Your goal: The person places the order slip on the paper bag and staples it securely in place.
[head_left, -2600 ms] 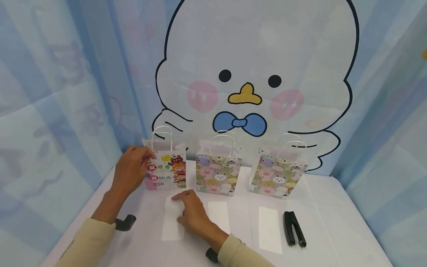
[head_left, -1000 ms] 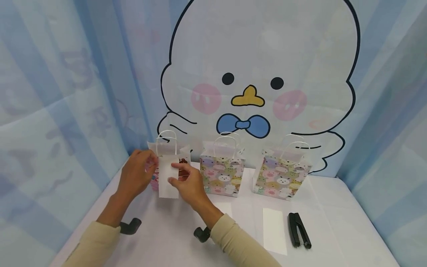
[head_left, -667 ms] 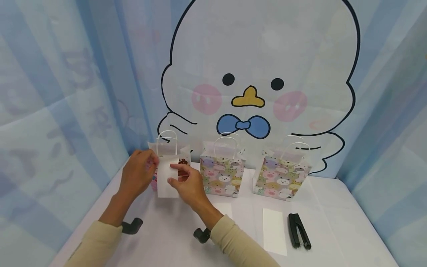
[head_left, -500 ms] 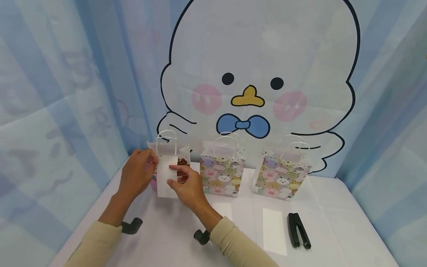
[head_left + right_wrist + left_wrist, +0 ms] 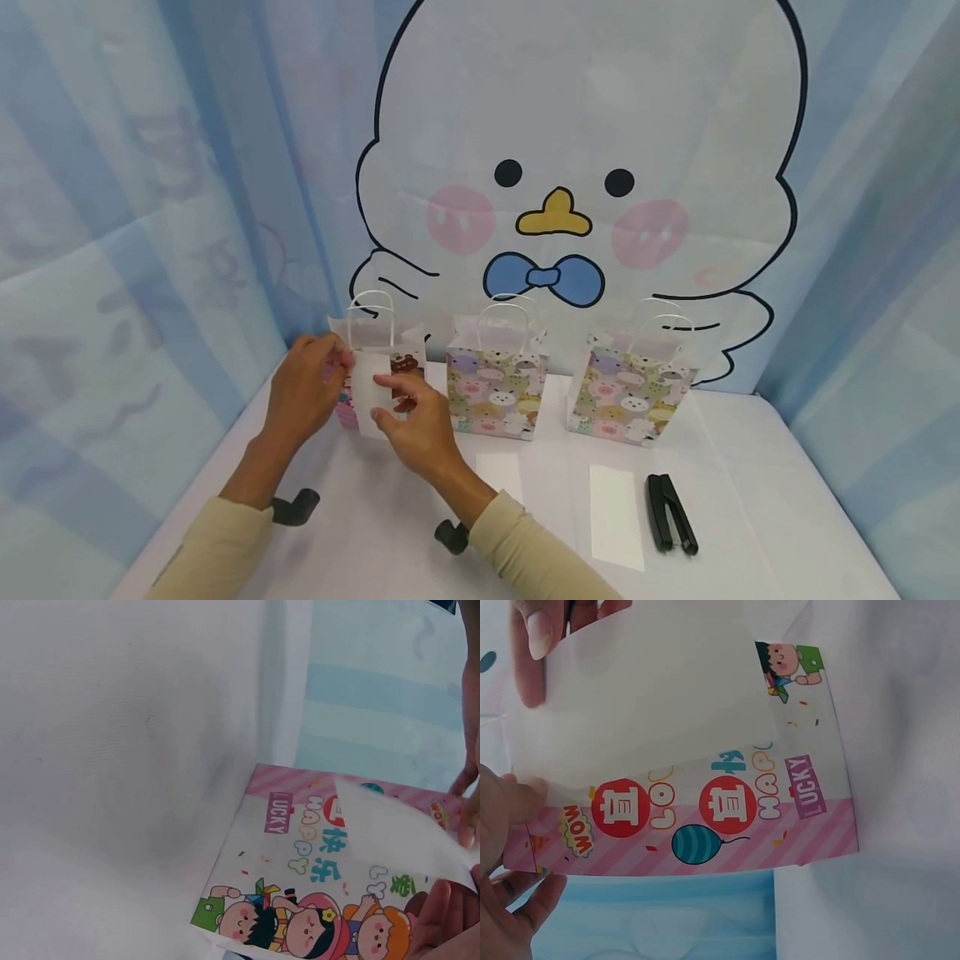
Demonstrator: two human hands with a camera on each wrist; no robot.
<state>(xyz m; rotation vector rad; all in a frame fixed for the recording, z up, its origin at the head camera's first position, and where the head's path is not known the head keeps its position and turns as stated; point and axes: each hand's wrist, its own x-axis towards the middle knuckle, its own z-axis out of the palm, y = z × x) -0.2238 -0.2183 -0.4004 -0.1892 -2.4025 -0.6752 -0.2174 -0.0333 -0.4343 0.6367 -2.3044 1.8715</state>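
A white paper slip [image 5: 367, 400] stands upright against the front of the leftmost paper bag [image 5: 408, 367], which has cartoon children and lettering on it. My right hand [image 5: 420, 421] pinches the slip near its right edge; its fingers [image 5: 536, 637] also show in the left wrist view. My left hand [image 5: 306, 387] grips the bag's upper left edge, with the thumb on the front and fingers behind. In the right wrist view the slip [image 5: 394, 832] bends slightly over the printed bag [image 5: 300, 870]. Whether the left thumb also touches the slip is hard to tell.
Two animal-print paper bags, one in the middle [image 5: 495, 392] and one at right [image 5: 633, 396], stand along the back. White slips lie before them, one [image 5: 498, 471] partly behind my right arm, another [image 5: 617, 517] fully visible. A black stapler [image 5: 671, 512] lies at right.
My right hand has lifted the slip from the table and brought it up against the left bag. Lately the slip has shifted slightly left and bends more. My left hand stays at the bag's edge.
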